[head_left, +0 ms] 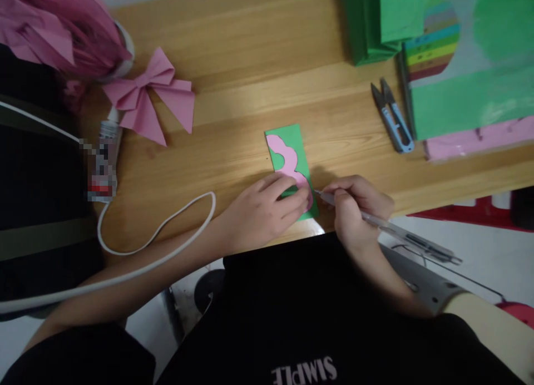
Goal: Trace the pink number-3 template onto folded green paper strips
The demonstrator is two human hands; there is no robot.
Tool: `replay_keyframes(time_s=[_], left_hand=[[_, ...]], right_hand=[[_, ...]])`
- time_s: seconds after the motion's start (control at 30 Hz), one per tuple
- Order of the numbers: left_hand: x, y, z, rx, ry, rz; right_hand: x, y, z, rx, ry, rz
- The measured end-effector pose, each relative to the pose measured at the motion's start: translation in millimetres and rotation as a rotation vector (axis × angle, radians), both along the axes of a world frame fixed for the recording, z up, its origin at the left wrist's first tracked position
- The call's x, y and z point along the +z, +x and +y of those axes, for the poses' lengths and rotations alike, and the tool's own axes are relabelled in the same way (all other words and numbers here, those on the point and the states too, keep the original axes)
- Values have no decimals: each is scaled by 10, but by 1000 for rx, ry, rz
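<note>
A green paper strip [303,158] lies on the wooden table near its front edge, with a wavy pink paper piece [285,154] on top of it. My left hand [269,210] rests over the lower part of both papers, fingers stretched out and pressing down; they cover some of the pink piece. In my right hand [359,207] is a pen [411,241] with a clear barrel, gripped between thumb and fingers. Its tip sits just right of the green strip's lower right edge; whether it touches the paper I cannot tell.
Blue-handled thread snips [394,121] lie to the right, beside green paper packs [454,109]. A folded green stack [367,29] stands behind. At left are a pink paper bow [152,98], pink wrapped material [79,31], a tube [106,157] and a white cable [156,235] crossing my left forearm.
</note>
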State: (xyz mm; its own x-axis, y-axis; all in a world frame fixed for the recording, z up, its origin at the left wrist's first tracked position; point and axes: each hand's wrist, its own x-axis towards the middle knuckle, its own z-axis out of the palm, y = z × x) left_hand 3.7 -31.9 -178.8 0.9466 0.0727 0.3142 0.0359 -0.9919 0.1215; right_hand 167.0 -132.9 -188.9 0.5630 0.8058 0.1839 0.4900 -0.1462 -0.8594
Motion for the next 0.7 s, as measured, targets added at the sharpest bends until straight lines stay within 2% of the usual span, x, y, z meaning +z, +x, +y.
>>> replay_keyframes(time_s=[0.23, 0.5, 0.7], left_hand=[[1, 5, -1, 9, 24, 9], [-10, 13, -16, 48, -28, -21], [-18, 1, -19, 57, -48, 5]], right_hand=[[-2, -6, -1, -11, -41, -19], [22, -21, 16, -37, -71, -28], [70, -30, 1, 4, -86, -86]])
